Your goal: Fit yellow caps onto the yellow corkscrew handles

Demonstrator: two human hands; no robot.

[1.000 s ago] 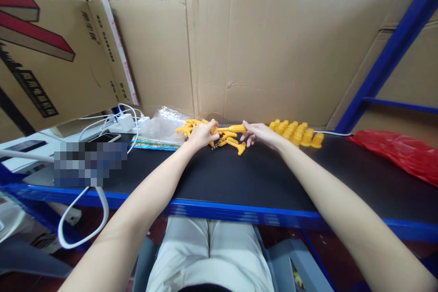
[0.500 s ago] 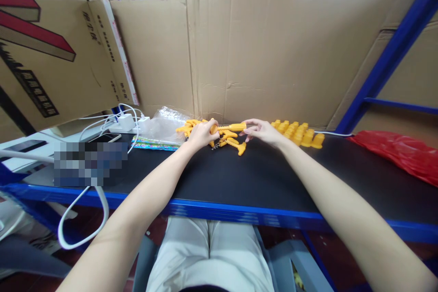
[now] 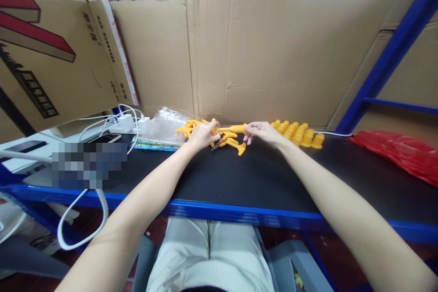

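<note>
My left hand (image 3: 203, 134) is closed around the rounded end of a yellow plastic piece (image 3: 236, 128). Its narrow ribbed shaft runs out to the right into a thicker sleeve-like part, held level just above the table. At the sleeve's right end, my right hand (image 3: 262, 132) pinches it between thumb and fingers. Beneath and beside my left hand lies a loose pile of yellow T-handled pieces (image 3: 241, 148), some with metal spirals showing. Behind my right wrist stand several yellow flared caps (image 3: 298, 135) in close rows.
A clear plastic bag (image 3: 167, 124) lies on a colourful flat packet (image 3: 153, 143) at left. Further left are white chargers (image 3: 126, 122), cables and a phone. A red bag (image 3: 397, 153) lies at right. Cardboard (image 3: 273, 50) walls the back; a blue rail (image 3: 239, 213) edges the black tabletop.
The fingers of my right hand have drawn together on the right end of the yellow piece. My left hand has barely moved.
</note>
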